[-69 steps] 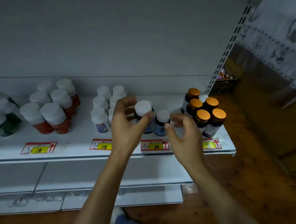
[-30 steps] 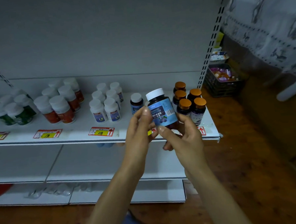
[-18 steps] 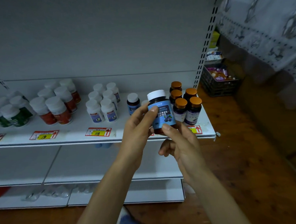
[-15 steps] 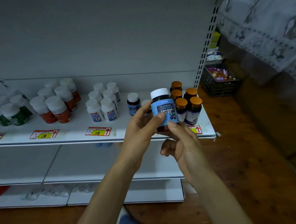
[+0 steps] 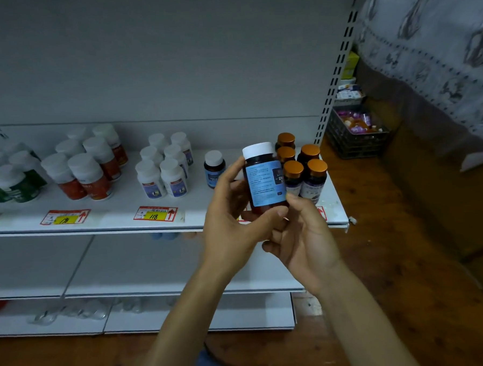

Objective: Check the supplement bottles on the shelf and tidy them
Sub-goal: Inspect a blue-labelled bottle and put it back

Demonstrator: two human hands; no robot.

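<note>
A dark bottle with a blue label and white cap is held upright in front of the white shelf, its small-print side facing me. My left hand grips its left side and base. My right hand pinches its lower right. On the shelf stand a matching small blue-label bottle, several orange-capped bottles, several white bottles, several red-label bottles and green-label bottles.
Yellow price tags line the shelf's front edge. Lower white shelves sit beneath. A dark crate of goods stands on the wooden floor at right, by a patterned cloth.
The bottle was lifted off the shelf and held in both hands. Since half a second ago it has been turned so the fine-print side of its label faces me.
</note>
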